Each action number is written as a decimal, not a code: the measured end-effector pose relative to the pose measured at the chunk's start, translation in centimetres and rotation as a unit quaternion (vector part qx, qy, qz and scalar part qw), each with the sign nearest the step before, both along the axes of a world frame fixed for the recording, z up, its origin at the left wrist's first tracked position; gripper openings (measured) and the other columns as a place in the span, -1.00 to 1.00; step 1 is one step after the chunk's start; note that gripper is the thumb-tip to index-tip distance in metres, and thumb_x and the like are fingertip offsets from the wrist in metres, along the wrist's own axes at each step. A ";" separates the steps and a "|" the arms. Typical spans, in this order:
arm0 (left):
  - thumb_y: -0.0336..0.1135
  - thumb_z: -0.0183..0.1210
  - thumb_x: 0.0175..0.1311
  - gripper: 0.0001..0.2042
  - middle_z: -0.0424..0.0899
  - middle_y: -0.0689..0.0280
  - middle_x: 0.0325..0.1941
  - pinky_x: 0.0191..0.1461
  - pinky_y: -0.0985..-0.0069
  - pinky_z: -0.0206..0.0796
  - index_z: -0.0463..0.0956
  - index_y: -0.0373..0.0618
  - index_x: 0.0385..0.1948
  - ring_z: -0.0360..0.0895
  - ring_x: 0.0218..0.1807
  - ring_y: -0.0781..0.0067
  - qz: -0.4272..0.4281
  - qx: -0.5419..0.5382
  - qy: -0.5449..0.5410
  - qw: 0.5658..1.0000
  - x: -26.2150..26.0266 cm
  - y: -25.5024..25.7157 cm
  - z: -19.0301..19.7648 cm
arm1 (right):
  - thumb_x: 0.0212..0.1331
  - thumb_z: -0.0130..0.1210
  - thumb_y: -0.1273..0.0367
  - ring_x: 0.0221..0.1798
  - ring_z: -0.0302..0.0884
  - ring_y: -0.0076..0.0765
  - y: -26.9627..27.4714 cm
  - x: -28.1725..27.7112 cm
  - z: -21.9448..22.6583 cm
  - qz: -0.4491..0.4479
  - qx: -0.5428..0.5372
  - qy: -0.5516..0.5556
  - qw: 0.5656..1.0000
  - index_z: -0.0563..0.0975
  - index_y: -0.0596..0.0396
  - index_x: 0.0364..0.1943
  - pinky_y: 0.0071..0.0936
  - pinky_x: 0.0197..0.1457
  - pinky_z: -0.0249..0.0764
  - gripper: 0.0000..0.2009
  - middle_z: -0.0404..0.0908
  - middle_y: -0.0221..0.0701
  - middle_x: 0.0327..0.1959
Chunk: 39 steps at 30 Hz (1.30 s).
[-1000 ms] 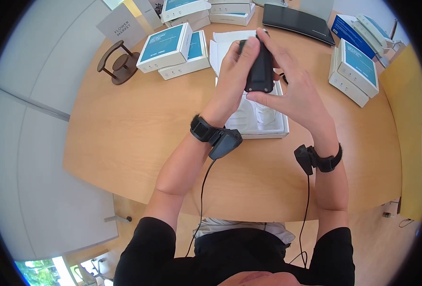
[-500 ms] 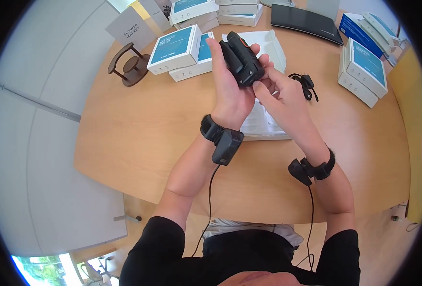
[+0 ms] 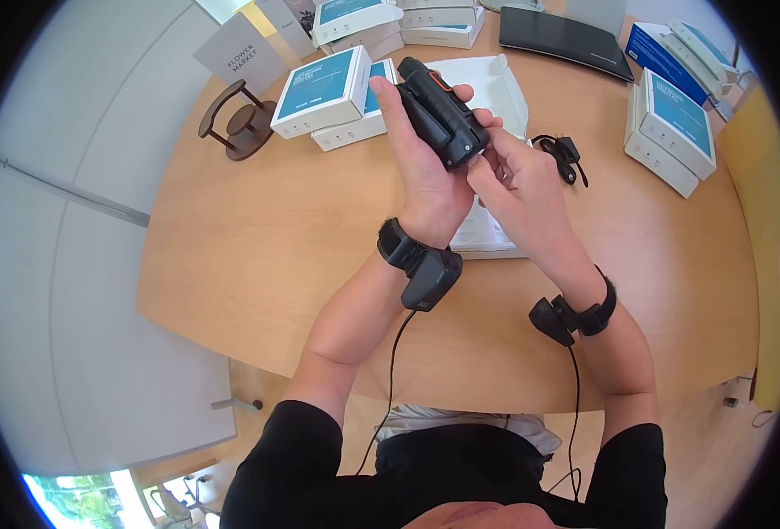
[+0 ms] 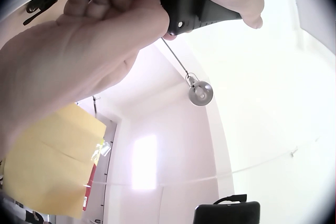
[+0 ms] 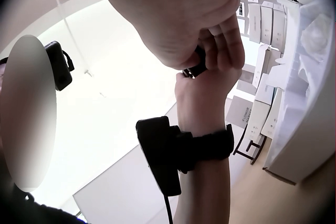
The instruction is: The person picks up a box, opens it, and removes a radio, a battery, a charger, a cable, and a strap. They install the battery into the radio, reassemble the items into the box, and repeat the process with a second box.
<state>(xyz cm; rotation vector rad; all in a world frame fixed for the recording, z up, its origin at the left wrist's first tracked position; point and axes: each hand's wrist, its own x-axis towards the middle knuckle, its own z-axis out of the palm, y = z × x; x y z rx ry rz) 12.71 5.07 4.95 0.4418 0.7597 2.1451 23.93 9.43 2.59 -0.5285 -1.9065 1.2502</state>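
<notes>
My left hand point(image 3: 427, 187) grips a black handheld device point(image 3: 443, 115) with an orange-edged part on top, shaped like a small camcorder. Its thumb stretches along the left side while the fingers come round the right. At the near end, my right hand point(image 3: 531, 185) has its thumb and curled fingers right against the device's lower corner; the fingertips are partly hidden. In the left wrist view the device point(image 4: 194, 11) shows its end with small screws. Below the hands sits an open white box point(image 3: 496, 253), its lid point(image 3: 506, 84) raised at the back.
A coiled black cable with a plug point(image 3: 566, 159) lies right of the open box. White and teal boxes point(image 3: 324, 93) are stacked at back left, with more boxes point(image 3: 672, 123) at right. A dark wooden stand point(image 3: 245, 128) is at left, a closed black laptop point(image 3: 566, 42) behind.
The device has turned from upright between both hands to tilted leftward in the left hand. My right hand has moved down to its near end, and the cable has come into view.
</notes>
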 end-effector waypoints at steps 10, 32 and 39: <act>0.47 0.01 0.47 -0.40 0.62 0.34 -0.18 -0.07 0.20 0.59 0.48 0.04 -0.06 0.65 -0.32 0.32 0.003 0.009 0.007 1.000 -0.5 0.1 -0.5 | 0.36 0.16 0.41 -0.54 0.43 -0.54 -0.4 -0.2 -0.2 0.001 -0.027 0.005 1.000 0.60 0.36 -0.18 -0.47 -0.40 0.39 -0.80 0.54 -0.35 -0.58; 0.42 0.02 0.50 -0.42 0.64 0.33 -0.12 0.00 0.25 0.57 0.48 0.02 -0.06 0.67 -0.20 0.28 0.000 0.011 0.002 1.000 -1.3 0.2 -0.8 | 0.42 0.18 0.34 -0.47 0.63 -0.49 0.3 0.1 0.3 0.055 -0.067 -0.033 0.996 0.61 0.30 0.03 -0.48 -0.33 0.54 -0.72 0.64 -0.35 -0.49; 0.34 0.03 0.56 -0.44 0.63 0.29 0.10 0.19 0.24 0.54 0.46 -0.03 0.09 0.65 0.05 0.28 -0.007 -0.002 0.064 0.998 -1.2 0.7 -1.5 | 0.11 0.44 0.33 -0.21 0.72 -0.22 1.0 0.0 0.5 -0.142 0.321 0.025 0.936 0.51 0.09 0.26 -0.32 -0.22 0.61 -0.41 0.68 -0.35 -0.01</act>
